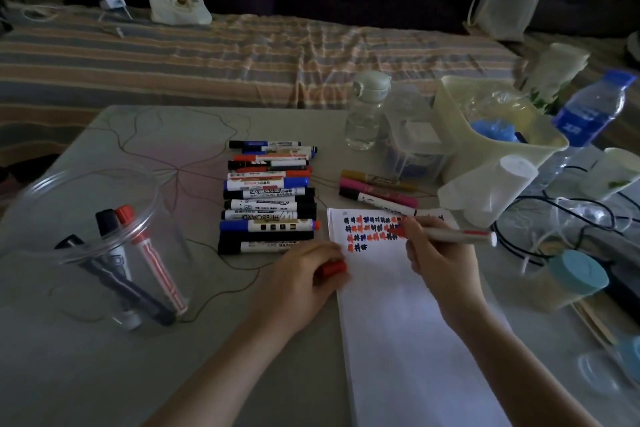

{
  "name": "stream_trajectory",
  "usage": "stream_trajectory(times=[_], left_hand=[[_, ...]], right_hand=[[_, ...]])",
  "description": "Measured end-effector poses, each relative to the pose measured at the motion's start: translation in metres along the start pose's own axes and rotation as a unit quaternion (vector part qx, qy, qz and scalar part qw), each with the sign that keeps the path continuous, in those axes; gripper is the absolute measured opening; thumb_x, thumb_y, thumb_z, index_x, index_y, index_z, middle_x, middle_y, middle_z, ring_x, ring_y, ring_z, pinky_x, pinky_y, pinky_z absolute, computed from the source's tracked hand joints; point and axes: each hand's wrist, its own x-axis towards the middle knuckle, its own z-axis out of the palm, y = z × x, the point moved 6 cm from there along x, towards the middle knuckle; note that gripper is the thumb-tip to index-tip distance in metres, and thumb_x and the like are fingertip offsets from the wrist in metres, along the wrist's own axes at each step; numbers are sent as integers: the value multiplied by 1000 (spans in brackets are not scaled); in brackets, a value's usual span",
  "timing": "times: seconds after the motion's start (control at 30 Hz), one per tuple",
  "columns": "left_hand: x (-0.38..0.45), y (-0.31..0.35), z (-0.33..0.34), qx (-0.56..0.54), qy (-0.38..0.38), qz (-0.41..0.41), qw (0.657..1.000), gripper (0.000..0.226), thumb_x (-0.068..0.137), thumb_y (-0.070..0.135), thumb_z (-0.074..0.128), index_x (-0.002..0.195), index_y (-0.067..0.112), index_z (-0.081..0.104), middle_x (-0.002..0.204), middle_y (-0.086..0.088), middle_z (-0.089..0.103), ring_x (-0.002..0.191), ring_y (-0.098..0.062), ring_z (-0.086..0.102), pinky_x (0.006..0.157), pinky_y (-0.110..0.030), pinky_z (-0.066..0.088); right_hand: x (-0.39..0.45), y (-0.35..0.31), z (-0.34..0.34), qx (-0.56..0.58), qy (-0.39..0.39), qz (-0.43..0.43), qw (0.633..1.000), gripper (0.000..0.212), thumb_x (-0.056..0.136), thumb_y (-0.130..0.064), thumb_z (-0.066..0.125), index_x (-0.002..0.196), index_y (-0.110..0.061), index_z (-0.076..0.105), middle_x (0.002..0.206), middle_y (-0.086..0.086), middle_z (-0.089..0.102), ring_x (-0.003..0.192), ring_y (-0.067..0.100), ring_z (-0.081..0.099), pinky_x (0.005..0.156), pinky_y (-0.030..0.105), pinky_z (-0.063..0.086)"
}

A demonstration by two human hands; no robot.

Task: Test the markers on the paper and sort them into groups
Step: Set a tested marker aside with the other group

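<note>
Cluttered table [86, 357]: right hand [440, 263] gripping marker [457, 236], left hand [304, 274] pinching red cap [334, 268].

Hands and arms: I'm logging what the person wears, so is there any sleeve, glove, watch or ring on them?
None shows. The left hand and right hand are bare, with no gloves, and no ring is visible in this dim picture. Both forearms are uncovered down to the frame's bottom edge; no sleeve, watch or band appears.
</note>
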Motion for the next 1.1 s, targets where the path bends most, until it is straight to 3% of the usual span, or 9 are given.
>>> stream_trajectory(times=[0.07, 0.13, 0.2, 0.27, 0.37, 0.57, 0.73, 0.9, 1.1], left_hand=[[1, 0, -1, -9, 14, -3, 1000, 29, 82, 42, 70, 107, 28, 71, 118, 16, 64, 107, 2, 57, 93, -16, 46], [2, -1, -1, -17, 23, -10, 1000, 26, 80, 39, 74, 103, 27, 73, 115, 16, 65, 104, 1, 58, 91, -14, 45], [3, -1, -2, -19, 28, -13, 999, 25, 78, 36, 77, 101, 26, 74, 114, 16, 66, 103, 1, 59, 91, -14, 45], [3, -1, -2, -15, 29, -12, 999, 25, 78, 35, 78, 100, 25, 74, 114, 16, 66, 103, 0, 60, 92, -18, 47], [2, 0, -2, -14, 29, -14, 999, 25, 78, 35, 77, 100, 23, 75, 115, 15, 66, 104, -1, 60, 93, -24, 49], [2, 2, -4, -12, 27, -19, 999, 25, 79, 35, 77, 100, 21, 75, 115, 14, 66, 103, -2, 61, 93, -25, 49], [3, 3, -5, -21, 26, -27, 999, 23, 78, 31, 78, 98, 19, 76, 114, 12, 67, 103, -4, 62, 93, -28, 49], [3, 4, -6, -23, 26, -29, 999, 23, 78, 30, 79, 98, 19, 76, 114, 12, 67, 104, -4, 62, 94, -27, 48], [3, 4, -6, -23, 26, -28, 999, 23, 77, 28, 80, 98, 19, 76, 114, 12, 67, 103, -3, 62, 94, -25, 49]], right_hand=[[10, 6, 5, -31, -3, 8, 999, 3, 90, -20, 68, 92, -18, 68, 64, -3, 67, 56, 8, 61, 53, 24, 49], [18, 15, 10, -63, 0, 12, 998, 4, 86, -19, 72, 83, -17, 70, 67, -3, 69, 56, 6, 63, 54, 23, 52], [22, 27, 13, -99, 18, 9, 995, 22, 86, -22, 72, 70, -7, 67, 57, 0, 63, 48, 6, 54, 46, 22, 43], [19, 35, 14, -126, 40, -16, 991, 31, 87, -27, 71, 62, -8, 65, 51, -6, 61, 44, 3, 50, 42, 19, 37], [15, 41, 13, -141, 66, -32, 987, 28, 87, -34, 70, 64, -17, 68, 58, -10, 68, 46, 2, 61, 44, 14, 43], [16, 41, 11, -169, 72, -37, 982, 14, 79, -38, 77, 75, -24, 74, 65, -13, 71, 58, 1, 66, 51, 12, 44], [14, 38, 8, -186, 91, -28, 978, 14, 77, -41, 76, 71, -29, 72, 65, -22, 69, 60, -5, 64, 50, 8, 43], [13, 36, 12, -195, 72, -46, 977, 13, 79, -34, 78, 70, -29, 70, 65, -27, 67, 63, -8, 63, 50, 5, 41], [13, 35, 15, -223, 76, -77, 969, 17, 80, -28, 78, 68, -20, 70, 57, -18, 63, 60, -15, 58, 48, 1, 36]])
